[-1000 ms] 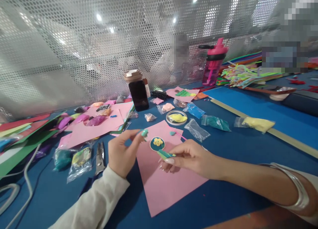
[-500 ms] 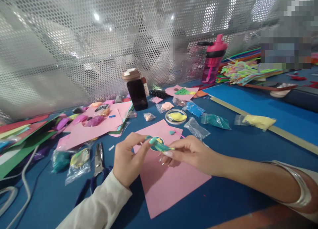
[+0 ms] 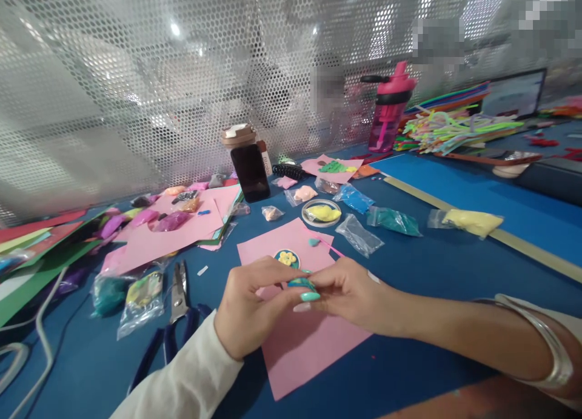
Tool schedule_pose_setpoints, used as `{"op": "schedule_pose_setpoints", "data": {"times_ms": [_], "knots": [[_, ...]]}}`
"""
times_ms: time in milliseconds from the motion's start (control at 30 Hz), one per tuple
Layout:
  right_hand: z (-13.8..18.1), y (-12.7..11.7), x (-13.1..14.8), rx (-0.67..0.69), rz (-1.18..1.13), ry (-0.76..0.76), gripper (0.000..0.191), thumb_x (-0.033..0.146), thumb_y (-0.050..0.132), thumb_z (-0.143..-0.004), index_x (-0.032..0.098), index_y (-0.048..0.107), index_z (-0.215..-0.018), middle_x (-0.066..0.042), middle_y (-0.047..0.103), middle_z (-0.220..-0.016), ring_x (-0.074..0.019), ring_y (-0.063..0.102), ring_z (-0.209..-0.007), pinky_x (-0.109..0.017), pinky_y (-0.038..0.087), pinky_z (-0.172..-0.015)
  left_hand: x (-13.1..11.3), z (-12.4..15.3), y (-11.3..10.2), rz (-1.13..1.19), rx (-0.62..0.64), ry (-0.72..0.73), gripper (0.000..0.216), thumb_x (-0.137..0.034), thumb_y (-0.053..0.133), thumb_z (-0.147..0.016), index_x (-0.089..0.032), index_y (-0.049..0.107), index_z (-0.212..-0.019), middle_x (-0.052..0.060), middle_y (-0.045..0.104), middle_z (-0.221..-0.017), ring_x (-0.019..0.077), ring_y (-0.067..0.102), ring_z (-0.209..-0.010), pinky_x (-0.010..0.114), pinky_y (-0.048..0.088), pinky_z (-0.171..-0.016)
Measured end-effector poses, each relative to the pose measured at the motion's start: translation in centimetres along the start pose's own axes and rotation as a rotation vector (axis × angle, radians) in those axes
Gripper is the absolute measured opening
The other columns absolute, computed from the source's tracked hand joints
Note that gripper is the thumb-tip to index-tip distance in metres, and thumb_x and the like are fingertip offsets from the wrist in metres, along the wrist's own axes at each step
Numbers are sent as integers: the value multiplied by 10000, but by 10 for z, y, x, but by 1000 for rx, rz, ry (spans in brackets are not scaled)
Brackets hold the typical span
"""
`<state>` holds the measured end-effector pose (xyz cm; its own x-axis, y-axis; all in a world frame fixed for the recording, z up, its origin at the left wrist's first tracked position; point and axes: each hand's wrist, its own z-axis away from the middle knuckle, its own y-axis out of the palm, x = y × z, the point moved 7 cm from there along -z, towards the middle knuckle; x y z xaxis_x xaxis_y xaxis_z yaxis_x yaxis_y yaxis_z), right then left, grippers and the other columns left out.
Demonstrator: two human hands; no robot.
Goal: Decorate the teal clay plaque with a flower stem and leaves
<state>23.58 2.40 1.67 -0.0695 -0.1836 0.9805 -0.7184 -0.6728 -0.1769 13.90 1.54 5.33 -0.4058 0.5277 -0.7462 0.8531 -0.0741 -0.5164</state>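
Between the fingertips of both hands is a small piece of teal modelling clay with yellow streaks. My left hand pinches it from the left, and my right hand grips it from the right; the fingers partly cover it. Both hands are above a sheet of pink paper. Just beyond them on the paper lies a round disc with a yellow clay flower. A teal lump sits near a thin pink stick at the paper's far edge.
Scissors and bagged clay lie left. Beyond the paper are yellow clay in a round lid, a teal clay bag and a dark brown bottle. A pink bottle and pipe cleaners stand farther right.
The clay was stretched out between my hands; now it is bunched up compactly. My hands have come together and moved slightly nearer, uncovering the flower disc.
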Motion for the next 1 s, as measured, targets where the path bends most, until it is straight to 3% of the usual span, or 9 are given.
{"op": "schedule_pose_setpoints", "data": {"times_ms": [167, 300, 367, 433, 500, 600, 733, 833, 1000], "knots": [[0, -4, -4, -19, -120, 102, 291, 391, 566, -765, 131, 693, -796, -43, 667, -771, -137, 610, -738, -245, 489, -662, 3, -2, -13, -93, -113, 13, 163, -252, 572, -763, -146, 684, -709, 45, 662, -625, 129, 573, -566, 226, 461, -543], [1, -5, -6, -1, -193, 158, 352, 426, 577, -749, 109, 688, -854, -102, 679, -854, -162, 632, -773, -279, 501, -679, 15, 1, -35, -182, -343, -69, 162, -292, 579, -757, -168, 682, -739, 17, 663, -665, 115, 556, -584, 216, 452, -562], [2, -4, -7, 28, -221, 174, 366, 431, 566, -758, 102, 683, -868, -119, 676, -870, -172, 632, -789, -294, 498, -688, 19, 5, -44, -151, -459, -103, 179, -320, 591, -748, -180, 673, -824, 12, 653, -705, 116, 553, -621, 220, 458, -593], [2, -3, -6, 36, -258, 158, 350, 408, 565, -766, 112, 664, -923, -111, 673, -875, -174, 630, -803, -304, 495, -702, 21, 6, -46, -66, -498, -96, 291, -335, 596, -744, -182, 618, -990, 23, 634, -778, 127, 559, -692, 233, 468, -635], [1, -3, -3, 26, -280, 97, 319, 348, 596, -751, 126, 634, -977, -90, 663, -904, -178, 616, -863, -315, 484, -754, 18, 5, -38, -4, -417, -53, 416, -337, 597, -744, -182, 532, -1124, 43, 613, -860, 147, 559, -774, 253, 473, -669], [2, 1, 2, 57, -236, 10, 294, 265, 635, -721, 139, 608, -985, -52, 637, -936, -171, 581, -924, -300, 459, -807, 8, 3, -17, -6, -190, 10, 495, -312, 612, -733, -194, 477, -1195, 65, 614, -940, 173, 563, -851, 277, 471, -706], [2, 4, 5, 57, 21, -34, 171, 292, 566, -783, 148, 656, -805, 16, 583, -707, -109, 542, -711, -228, 439, -660, 0, 3, 4, 20, 20, 0, 183, -246, 590, -758, -184, 657, -917, 56, 667, -809, 157, 595, -741, 264, 470, -683], [2, 3, 3, 35, 42, -2, 255, 338, 536, -800, 135, 675, -732, 10, 568, -640, -102, 533, -648, -231, 438, -624, -1, 1, 4, 86, 27, -21, 131, -249, 588, -756, -164, 680, -721, 51, 664, -686, 151, 585, -670, 265, 464, -660], [3, 0, -6, 22, -220, 143, 321, 400, 577, -754, 102, 685, -799, -79, 666, -793, -150, 615, -736, -280, 490, -669, 21, -5, -18, -16, -130, -119, 194, -312, 600, -732, -158, 661, -632, 31, 633, -609, 132, 538, -594, 247, 430, -573]]}}
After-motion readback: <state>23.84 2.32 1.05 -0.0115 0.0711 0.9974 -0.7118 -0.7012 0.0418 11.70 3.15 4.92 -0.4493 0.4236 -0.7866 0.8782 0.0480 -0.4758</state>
